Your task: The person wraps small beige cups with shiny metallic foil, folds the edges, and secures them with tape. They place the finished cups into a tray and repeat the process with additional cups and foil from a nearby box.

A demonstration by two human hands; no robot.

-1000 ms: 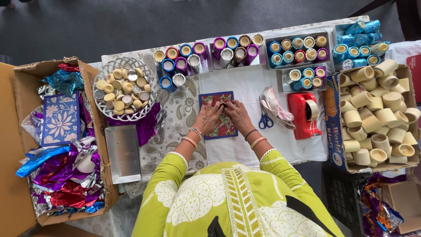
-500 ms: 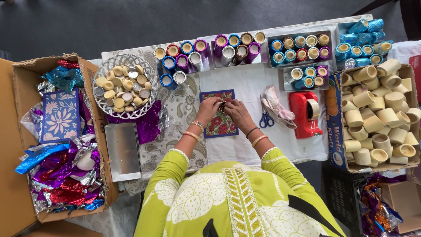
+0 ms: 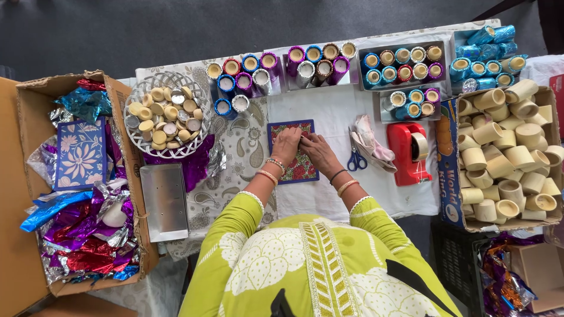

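My left hand and my right hand rest side by side on a small square mat with a red floral pattern and a blue border. The mat lies flat on the white cloth in front of me. The fingertips of both hands meet over the mat's upper middle. Something small may be pinched between them, but the fingers hide it. Bangles circle both wrists, and my green patterned sleeves fill the lower part of the view.
Left: a white openwork basket of small caps, a silver metal tray, a cardboard box of coloured foil. Far side: foil-wrapped tubes. Right: blue scissors, a red tape dispenser, a box of plain tubes.
Both hands have stayed over the mat and shifted slightly toward its far edge. The fingertips have drawn closer together.
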